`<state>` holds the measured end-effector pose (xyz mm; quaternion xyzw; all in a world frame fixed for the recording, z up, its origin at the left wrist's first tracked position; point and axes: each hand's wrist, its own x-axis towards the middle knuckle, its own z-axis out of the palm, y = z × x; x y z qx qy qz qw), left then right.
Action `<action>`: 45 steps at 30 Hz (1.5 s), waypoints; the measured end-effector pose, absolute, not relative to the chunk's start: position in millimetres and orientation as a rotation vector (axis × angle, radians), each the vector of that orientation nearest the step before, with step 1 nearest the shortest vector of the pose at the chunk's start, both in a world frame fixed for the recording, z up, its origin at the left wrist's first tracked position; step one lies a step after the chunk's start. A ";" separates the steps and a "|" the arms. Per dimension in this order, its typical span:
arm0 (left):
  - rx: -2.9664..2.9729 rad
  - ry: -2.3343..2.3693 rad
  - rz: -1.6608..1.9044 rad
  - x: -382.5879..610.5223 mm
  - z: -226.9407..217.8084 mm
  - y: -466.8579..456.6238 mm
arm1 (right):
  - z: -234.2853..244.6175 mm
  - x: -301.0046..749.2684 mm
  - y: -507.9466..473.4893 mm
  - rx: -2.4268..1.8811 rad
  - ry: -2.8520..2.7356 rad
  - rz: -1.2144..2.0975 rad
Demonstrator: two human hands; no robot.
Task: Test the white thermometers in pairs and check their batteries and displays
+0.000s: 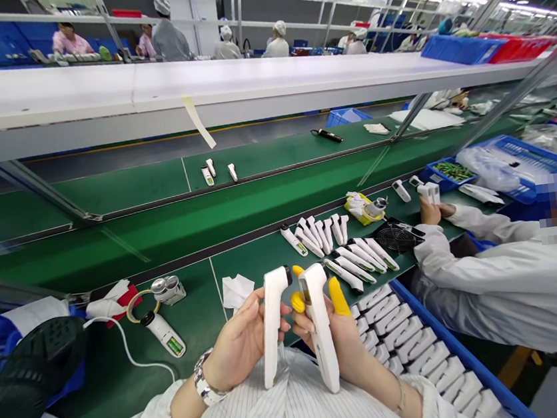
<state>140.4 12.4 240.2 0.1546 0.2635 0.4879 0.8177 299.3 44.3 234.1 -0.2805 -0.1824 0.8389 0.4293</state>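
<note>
My left hand (238,344) is closed around a white handheld infrared thermometer (274,327), held upright with its dark-tipped head at the top. In my right hand (346,335), which wears yellow finger cots, is a second white thermometer (323,338) with a small display window near its head. The two stand side by side in front of my chest, slightly apart. On the green bench to the left lies another thermometer (164,333), its battery bay showing green. A crumpled white tissue (237,291) sits just behind my left hand.
Rows of thermometers (359,257) lie at the back right. A blue crate (455,343) holds many more by my right arm. A co-worker (517,269) handles white parts at the right. A black fan (20,372) and white cable (128,347) are at the left.
</note>
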 end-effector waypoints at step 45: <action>0.147 0.635 1.101 141.8 239.4 13.4 | 243.4 295.2 32.3 -0.965 -0.292 2.012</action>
